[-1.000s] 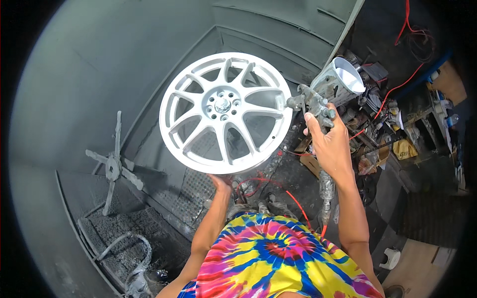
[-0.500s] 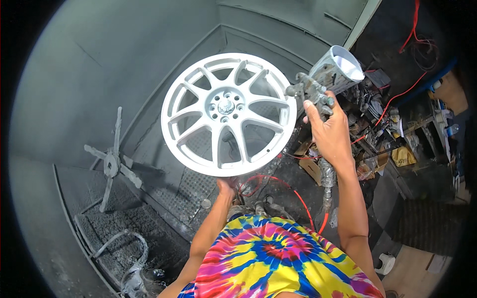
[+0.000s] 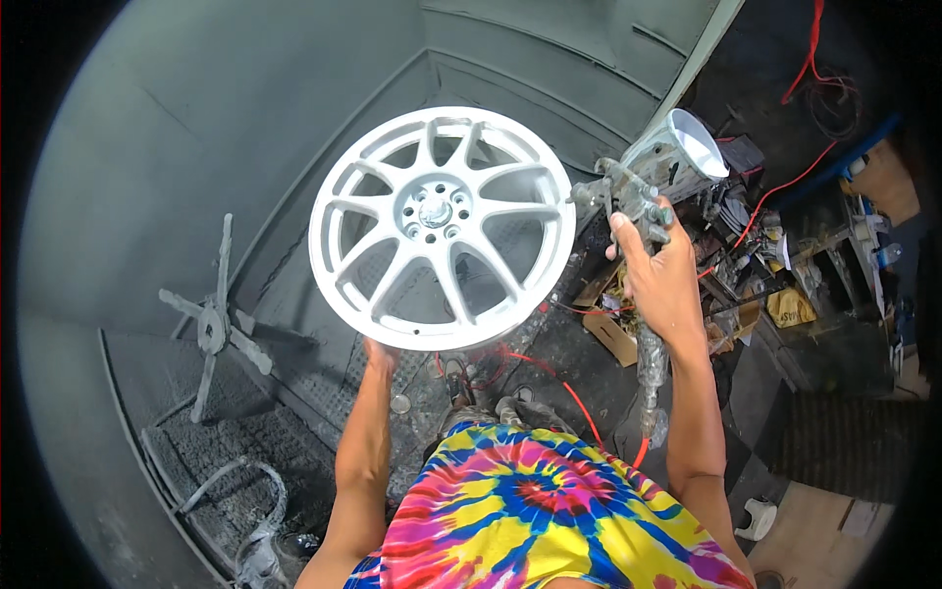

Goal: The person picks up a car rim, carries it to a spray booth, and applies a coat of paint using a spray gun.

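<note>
A white multi-spoke car wheel (image 3: 522,208) is held up face-on in front of me, with a shiny centre hub. My left hand (image 3: 380,357) is at its lower edge, touching or just beneath the rim; it is blurred and its fingers are hidden behind the wheel. To the right of the wheel, my right hand (image 3: 665,280) is closed round a paint-crusted spray gun (image 3: 628,194). Its nozzle points left at the rim, close to the edge. On top of the gun is a tilted, paint-smeared cup (image 3: 667,157) with white inside.
A grey five-armed stand (image 3: 212,329) is at the left, beside the grey booth wall (image 3: 186,128). A red air hose (image 3: 579,402) trails across the floor by my feet. Cluttered shelves (image 3: 834,265) with boxes and cans line the right. A paint-coated hose (image 3: 280,491) lies lower left.
The wheel has turned clockwise, its small rim hole going left along the bottom. My left hand has moved left with it. The spray gun has shifted slightly right and down.
</note>
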The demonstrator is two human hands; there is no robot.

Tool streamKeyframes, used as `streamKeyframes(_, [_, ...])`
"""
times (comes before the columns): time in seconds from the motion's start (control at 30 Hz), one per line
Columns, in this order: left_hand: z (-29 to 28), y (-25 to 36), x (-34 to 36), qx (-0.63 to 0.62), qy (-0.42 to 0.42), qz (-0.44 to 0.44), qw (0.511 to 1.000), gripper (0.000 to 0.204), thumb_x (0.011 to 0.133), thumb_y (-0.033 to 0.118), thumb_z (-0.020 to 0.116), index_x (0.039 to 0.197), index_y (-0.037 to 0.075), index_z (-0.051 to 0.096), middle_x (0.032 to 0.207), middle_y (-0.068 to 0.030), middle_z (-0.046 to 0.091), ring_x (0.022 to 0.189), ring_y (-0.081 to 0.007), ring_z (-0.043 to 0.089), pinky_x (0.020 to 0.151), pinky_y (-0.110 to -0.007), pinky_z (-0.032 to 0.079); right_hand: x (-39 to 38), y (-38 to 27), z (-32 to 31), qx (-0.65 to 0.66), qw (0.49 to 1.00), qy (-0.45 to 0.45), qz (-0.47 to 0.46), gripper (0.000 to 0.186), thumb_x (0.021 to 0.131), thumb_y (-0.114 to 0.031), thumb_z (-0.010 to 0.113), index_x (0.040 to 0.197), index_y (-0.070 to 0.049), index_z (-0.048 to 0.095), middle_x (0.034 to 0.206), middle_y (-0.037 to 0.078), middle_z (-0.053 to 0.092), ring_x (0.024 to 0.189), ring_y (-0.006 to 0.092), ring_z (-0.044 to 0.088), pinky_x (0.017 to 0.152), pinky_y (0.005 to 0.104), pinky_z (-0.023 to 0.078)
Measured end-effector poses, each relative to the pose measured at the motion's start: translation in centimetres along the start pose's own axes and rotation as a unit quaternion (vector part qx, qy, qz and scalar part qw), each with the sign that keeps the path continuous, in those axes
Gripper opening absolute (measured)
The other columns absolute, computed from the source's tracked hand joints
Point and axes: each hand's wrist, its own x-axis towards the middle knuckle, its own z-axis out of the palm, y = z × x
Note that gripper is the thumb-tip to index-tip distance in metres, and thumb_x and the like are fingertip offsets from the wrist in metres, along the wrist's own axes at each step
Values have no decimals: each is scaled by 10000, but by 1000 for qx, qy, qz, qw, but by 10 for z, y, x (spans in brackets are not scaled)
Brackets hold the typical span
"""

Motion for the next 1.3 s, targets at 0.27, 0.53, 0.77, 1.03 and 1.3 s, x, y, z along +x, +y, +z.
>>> streamKeyframes(0.27, [34,-47,-73,-37,29,-80,996,745,970,828,379,1216,160,598,1041,-29,692,862,-180,701,560,-344,535,-31,-11,14,83,993,-84,10,252,1040,-229,684,1180,-27,628,778,33,684,640,91,610,584,284,496])
streamKeyframes(0.53, [72,-80,-109,-103,34,-129,986,1046,932,870,383,1630,98,270,1667,-166,334,1479,-400,443,1165,-586,460,-23,-3,2,-41,998,-5,-48,224,1030,-181,671,1150,-2,610,778,104,669,713,201,644,695,387,511])
streamKeyframes(0.77, [71,-78,-115,-88,51,-140,985,1052,934,874,371,1626,88,275,1639,-195,385,1432,-416,486,1155,-580,447,-15,-1,-3,-37,998,43,-27,224,1048,-187,653,1165,-1,613,780,74,664,712,167,624,697,362,509])
streamKeyframes(1.03, [78,-90,-114,-32,26,-119,992,1004,960,868,313,1596,91,344,1547,-204,514,1327,-415,584,1098,-551,481,-29,-7,6,22,998,-35,50,283,1039,-253,692,1186,-22,623,821,52,699,681,119,633,654,337,521])
streamKeyframes(1.3, [27,-49,-61,16,78,-64,995,756,1017,796,324,1309,141,565,1053,-53,711,857,-198,685,590,-361,501,-28,-13,14,23,998,-59,-5,272,1039,-228,687,1190,-14,613,810,53,689,708,126,643,666,331,515])
